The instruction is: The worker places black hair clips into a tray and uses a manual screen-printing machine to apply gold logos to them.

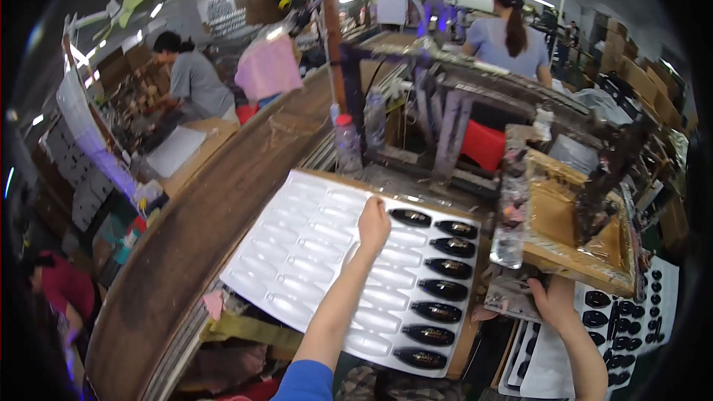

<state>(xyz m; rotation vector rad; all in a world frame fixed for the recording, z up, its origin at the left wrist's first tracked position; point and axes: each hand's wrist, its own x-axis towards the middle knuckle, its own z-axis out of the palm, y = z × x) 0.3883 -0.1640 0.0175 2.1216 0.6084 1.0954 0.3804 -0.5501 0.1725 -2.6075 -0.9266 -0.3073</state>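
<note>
My left hand [373,224] is closed in a fist over the far part of a white moulded plastic tray [256,275]. Whatever its fingers may hold is hidden. Just right of it lies a glossy black oval piece [410,217] with gold marking. More such pieces fill the tray's right-hand column, such as this black oval piece [423,357]; the left pockets hold none. My right hand [553,301] is at a stained metal block [512,293], below a wooden screen frame [583,275]. Its thumb shows against the block, but the other fingers are hidden.
A white sheet [661,289] with black pieces lies at the right. Beyond the tray stand a red-capped bottle [347,145] and a dark metal stand [445,134]. A curved brown bench [200,200] runs along the left. Several people work farther off.
</note>
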